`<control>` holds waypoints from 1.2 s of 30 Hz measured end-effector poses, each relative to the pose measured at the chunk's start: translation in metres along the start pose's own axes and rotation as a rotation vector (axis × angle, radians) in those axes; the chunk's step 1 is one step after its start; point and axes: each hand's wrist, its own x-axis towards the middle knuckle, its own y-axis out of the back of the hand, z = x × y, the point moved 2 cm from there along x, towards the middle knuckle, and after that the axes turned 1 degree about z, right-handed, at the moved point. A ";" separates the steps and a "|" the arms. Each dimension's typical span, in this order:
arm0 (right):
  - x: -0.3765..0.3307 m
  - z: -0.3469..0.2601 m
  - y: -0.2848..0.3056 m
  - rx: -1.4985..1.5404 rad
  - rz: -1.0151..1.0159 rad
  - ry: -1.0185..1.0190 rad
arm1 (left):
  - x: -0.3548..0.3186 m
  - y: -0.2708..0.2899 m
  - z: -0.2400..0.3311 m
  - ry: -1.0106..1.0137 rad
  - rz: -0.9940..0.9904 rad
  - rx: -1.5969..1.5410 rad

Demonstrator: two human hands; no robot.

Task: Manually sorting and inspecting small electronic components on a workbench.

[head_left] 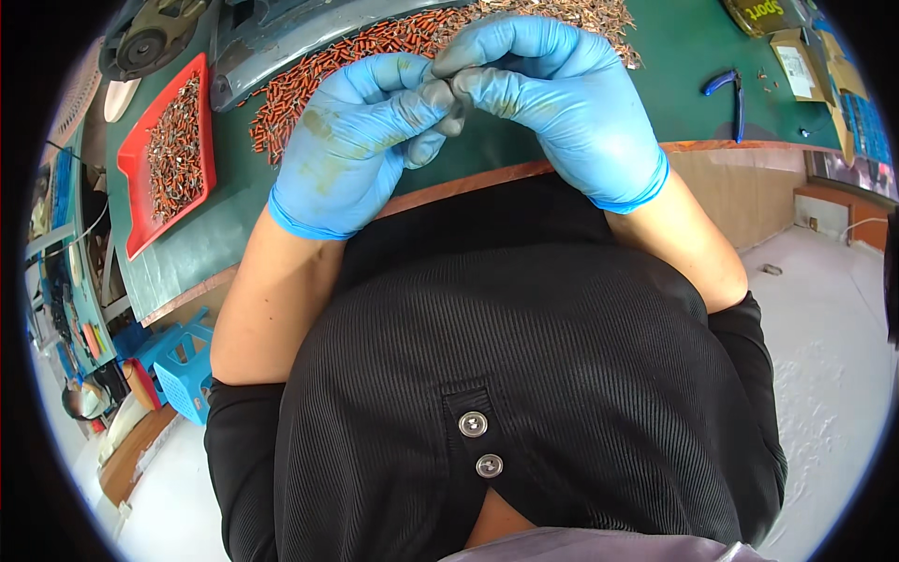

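My left hand (351,140) and my right hand (571,103), both in stained blue gloves, meet fingertip to fingertip over the front of the green table. Both are closed in a pinch, and whatever lies between the fingers is hidden. Just beyond them spreads a heap of small orange-and-metal parts (309,86), thin and short. More of these pieces fill a red scoop-shaped tray (139,199) to the left of my left hand.
Blue-handled pliers (738,103) lie to the right, near an opened cardboard box (803,67). A grey metal plate (272,42) and a dark round machine part (145,49) sit at the back left. Below the table's left end stands a blue plastic stool (184,370).
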 end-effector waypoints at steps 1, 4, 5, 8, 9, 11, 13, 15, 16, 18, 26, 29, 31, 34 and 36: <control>0.007 0.002 0.006 -0.265 -0.150 0.387 | 0.000 0.000 0.000 0.023 -0.007 0.008; 0.009 0.005 0.005 -0.530 -0.291 0.817 | -0.003 -0.005 -0.002 -0.061 0.178 0.191; 0.009 0.006 0.004 -0.531 -0.283 0.861 | -0.004 -0.006 0.001 -0.061 0.179 0.193; 0.008 0.010 0.006 -0.535 -0.076 0.962 | -0.007 -0.009 0.008 -0.052 0.216 0.482; 0.003 0.003 -0.002 -0.532 -0.081 0.962 | -0.008 -0.010 0.009 -0.128 0.267 0.544; -0.004 -0.007 -0.013 -0.433 0.198 0.060 | -0.012 -0.012 0.009 -0.203 0.325 0.608; 0.006 0.003 0.003 -0.579 0.099 0.535 | -0.010 -0.019 0.011 -0.275 0.338 0.602; 0.000 0.000 -0.002 -0.702 -0.021 1.001 | -0.009 -0.022 0.011 -0.280 0.349 0.615; -0.004 -0.009 -0.012 -0.564 0.092 0.566 | -0.010 -0.021 0.011 -0.286 0.364 0.625; 0.000 -0.001 -0.008 -0.418 0.200 0.136 | -0.011 -0.021 0.011 -0.312 0.350 0.615; 0.005 0.009 0.002 -0.758 -0.064 1.079 | -0.012 -0.024 0.012 -0.394 0.341 0.865; -0.013 -0.013 -0.022 -0.408 0.173 0.140 | -0.014 -0.021 0.011 -0.403 0.359 0.864; -0.012 0.000 -0.017 -0.331 0.195 0.146 | -0.013 -0.022 0.010 -0.343 0.348 0.666; -0.011 0.000 -0.012 -0.274 0.160 0.098 | -0.012 -0.012 0.005 -0.331 0.232 0.384; -0.010 -0.001 -0.012 -0.293 0.107 0.044 | -0.014 -0.012 0.005 -0.325 0.248 0.379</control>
